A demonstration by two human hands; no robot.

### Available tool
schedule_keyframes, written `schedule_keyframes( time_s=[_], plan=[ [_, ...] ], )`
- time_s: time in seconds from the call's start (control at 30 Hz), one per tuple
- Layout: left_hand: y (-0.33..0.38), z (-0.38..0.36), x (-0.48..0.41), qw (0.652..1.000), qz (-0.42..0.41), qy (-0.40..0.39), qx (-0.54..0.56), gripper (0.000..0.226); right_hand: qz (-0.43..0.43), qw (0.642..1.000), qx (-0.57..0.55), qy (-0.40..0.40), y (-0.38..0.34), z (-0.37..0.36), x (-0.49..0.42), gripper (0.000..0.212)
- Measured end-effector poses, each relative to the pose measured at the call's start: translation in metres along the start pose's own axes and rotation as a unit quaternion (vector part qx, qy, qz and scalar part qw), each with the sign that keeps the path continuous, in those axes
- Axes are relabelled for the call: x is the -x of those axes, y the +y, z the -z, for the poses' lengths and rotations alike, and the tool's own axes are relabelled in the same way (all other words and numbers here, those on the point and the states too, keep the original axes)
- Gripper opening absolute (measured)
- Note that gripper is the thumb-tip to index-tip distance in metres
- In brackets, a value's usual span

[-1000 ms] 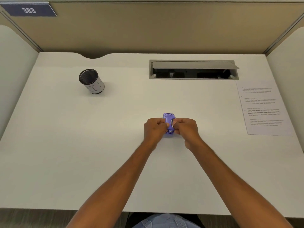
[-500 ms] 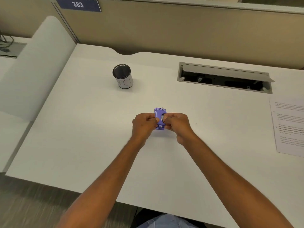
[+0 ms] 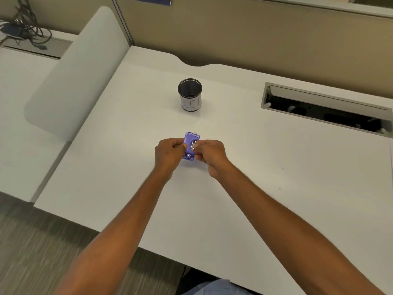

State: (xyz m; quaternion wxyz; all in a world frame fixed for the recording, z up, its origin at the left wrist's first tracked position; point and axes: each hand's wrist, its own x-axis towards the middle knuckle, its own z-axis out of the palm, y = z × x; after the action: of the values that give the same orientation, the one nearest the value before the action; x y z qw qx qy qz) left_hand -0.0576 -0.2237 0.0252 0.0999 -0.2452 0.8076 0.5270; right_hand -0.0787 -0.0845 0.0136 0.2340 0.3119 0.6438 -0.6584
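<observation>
A purple gadget (image 3: pixel 190 145) sits low over the middle of a white table (image 3: pixel 255 188), held between a person's two hands. The left hand (image 3: pixel 169 153) has its grip closed on the gadget's left edge, the right hand (image 3: pixel 210 155) pinches its right edge. A dark cup (image 3: pixel 190 95) stands well beyond.

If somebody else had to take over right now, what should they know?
Left hand: grips the purple plastic gadget's left side.
Right hand: pinches its right side, by the metal pin.
Black mesh cup: upright on the desk, beyond both hands, untouched.
Done: gadget is held in both hands.
Left: probably finish working the pin.
</observation>
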Motion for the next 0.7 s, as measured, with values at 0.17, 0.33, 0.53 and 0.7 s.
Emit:
schedule_keyframes(
  time_s=[0.17, 0.33, 0.53, 0.7],
  plan=[
    [-0.017, 0.018, -0.020, 1.000, 0.023, 0.013, 0.004, 0.026, -0.008, 1.000, -0.011, -0.014, 0.006, -0.029, -0.009, 0.020],
    [-0.031, 0.027, -0.034, 0.999, 0.041, 0.006, 0.015, 0.029, -0.022, 1.000, -0.003, -0.002, 0.012, -0.045, -0.014, 0.016],
    [-0.044, 0.029, -0.043, 0.997, 0.063, -0.003, 0.034, 0.026, -0.033, 0.999, 0.012, 0.005, 0.017, -0.052, -0.018, 0.024],
    [-0.050, 0.032, -0.047, 0.995, 0.075, -0.010, 0.061, 0.023, -0.035, 0.999, 0.019, 0.000, 0.020, -0.056, -0.021, 0.021]
  ],
)
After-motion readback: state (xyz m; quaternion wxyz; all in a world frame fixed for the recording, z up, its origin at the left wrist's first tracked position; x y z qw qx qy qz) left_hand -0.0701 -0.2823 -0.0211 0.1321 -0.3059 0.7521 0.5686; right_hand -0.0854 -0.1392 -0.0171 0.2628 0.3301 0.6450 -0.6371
